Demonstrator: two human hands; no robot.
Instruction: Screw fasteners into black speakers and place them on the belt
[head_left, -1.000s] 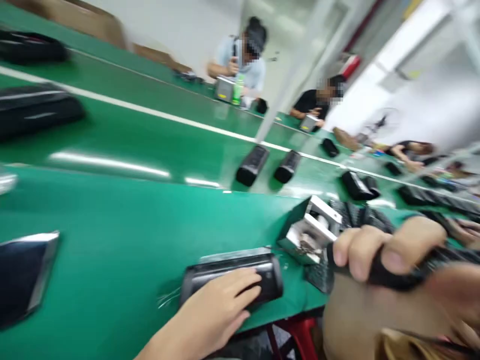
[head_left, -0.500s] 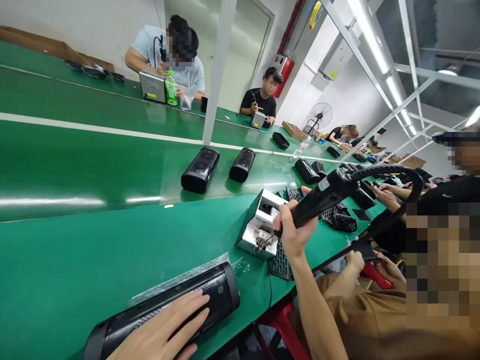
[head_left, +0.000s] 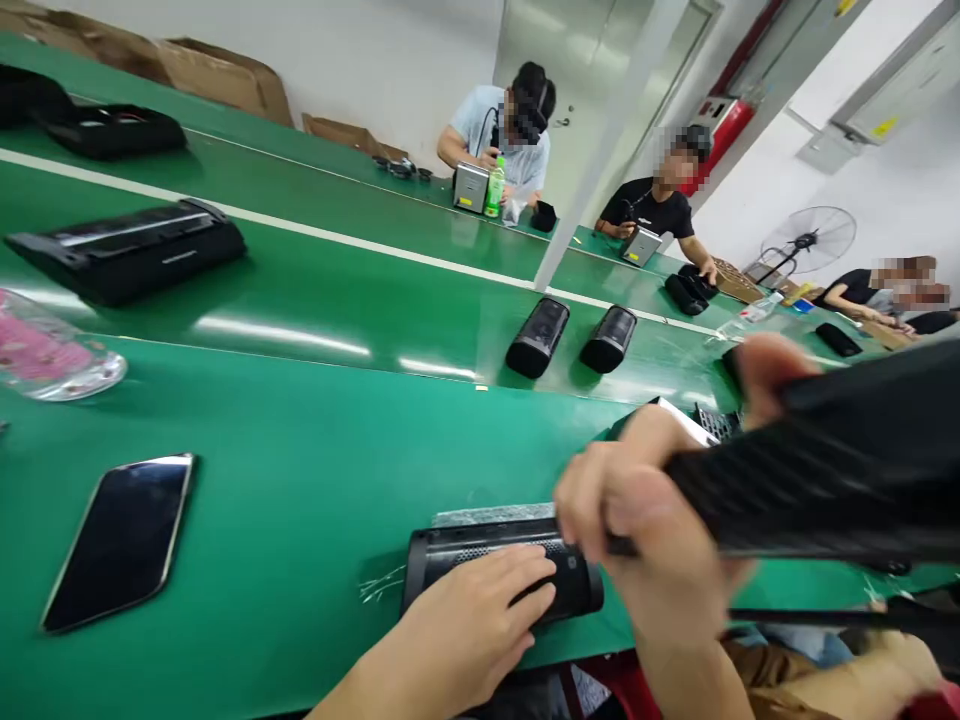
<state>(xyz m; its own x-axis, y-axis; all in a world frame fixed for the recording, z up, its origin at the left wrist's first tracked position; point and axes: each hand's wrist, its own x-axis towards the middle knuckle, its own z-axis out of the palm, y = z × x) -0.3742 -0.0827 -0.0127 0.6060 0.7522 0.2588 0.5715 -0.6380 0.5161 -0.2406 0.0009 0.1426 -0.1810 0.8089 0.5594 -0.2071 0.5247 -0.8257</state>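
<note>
My left hand (head_left: 480, 620) lies flat, fingers spread, on top of a black cylindrical speaker (head_left: 461, 550) that rests on its side near the front edge of the green table (head_left: 300, 450). A clear plastic sheet (head_left: 487, 514) shows under the speaker. My right hand is out of view. Close on the right, a co-worker's hand (head_left: 637, 520) in a brown sleeve grips a long black tool (head_left: 825, 470), which crosses just above the speaker's right end and hides the table behind it.
A black phone (head_left: 120, 540) lies face up at the left. A clear bag with pink contents (head_left: 52, 355) sits further left. Two black speakers (head_left: 538, 337) (head_left: 609, 338) and a flat black unit (head_left: 135, 250) ride the green belt. Other people work across the belt.
The view has swung left and down; the phone and bag came into sight. The co-worker's hand with the black tool dropped from raised to just over the speaker. My left hand stays on it.
</note>
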